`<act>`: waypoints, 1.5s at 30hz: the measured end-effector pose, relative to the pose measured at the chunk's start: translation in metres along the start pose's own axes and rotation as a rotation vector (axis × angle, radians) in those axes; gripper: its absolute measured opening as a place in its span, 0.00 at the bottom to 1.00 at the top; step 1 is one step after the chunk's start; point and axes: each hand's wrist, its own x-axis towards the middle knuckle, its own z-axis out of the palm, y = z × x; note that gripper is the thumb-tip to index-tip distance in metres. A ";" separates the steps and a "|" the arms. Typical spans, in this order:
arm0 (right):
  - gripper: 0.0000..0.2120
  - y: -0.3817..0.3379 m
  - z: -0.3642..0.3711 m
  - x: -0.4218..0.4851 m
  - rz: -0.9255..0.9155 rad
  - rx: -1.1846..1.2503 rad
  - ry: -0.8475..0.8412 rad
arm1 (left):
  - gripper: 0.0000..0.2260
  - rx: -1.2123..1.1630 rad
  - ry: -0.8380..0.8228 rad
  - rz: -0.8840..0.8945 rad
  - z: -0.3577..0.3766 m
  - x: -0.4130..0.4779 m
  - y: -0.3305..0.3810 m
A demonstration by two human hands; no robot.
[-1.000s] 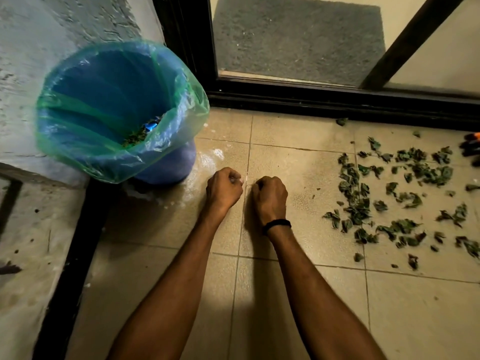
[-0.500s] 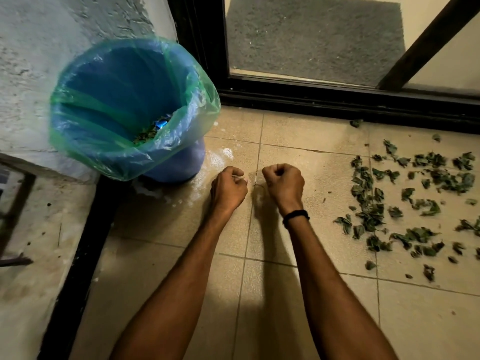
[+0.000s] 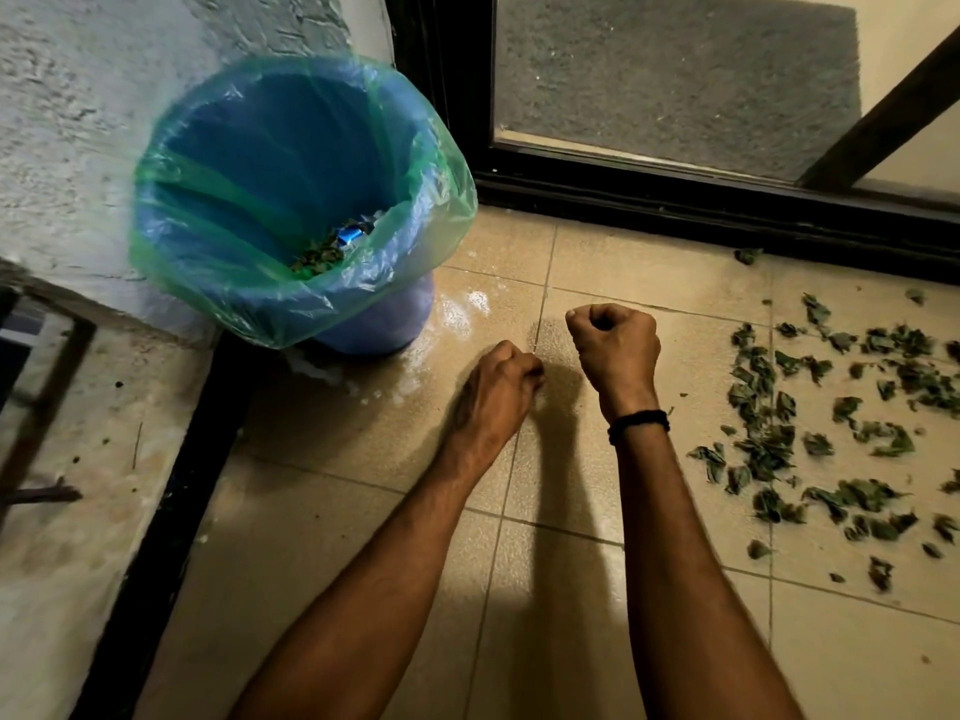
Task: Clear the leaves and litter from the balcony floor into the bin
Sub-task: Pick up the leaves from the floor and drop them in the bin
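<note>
1. Left hand is sitting low over the tiled floor, its grip curled into a fist with nothing showing in it.
2. Right hand, wearing a black wristband, is holding just beside the left, its grip likewise balled tight with nothing visible inside.
3. Leaves are lying scattered on the floor, right of both hands.
4. Bin, green-lined, is standing left of the hands, with leaf scraps lying at its bottom.

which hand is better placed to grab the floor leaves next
Probably right. The right hand is nearer the scattered leaves, all on its side; the left hand sits toward the bin.
</note>
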 end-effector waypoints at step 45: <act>0.03 0.053 0.010 -0.014 -0.042 -0.057 -0.056 | 0.03 -0.131 0.196 -0.341 -0.035 -0.009 -0.006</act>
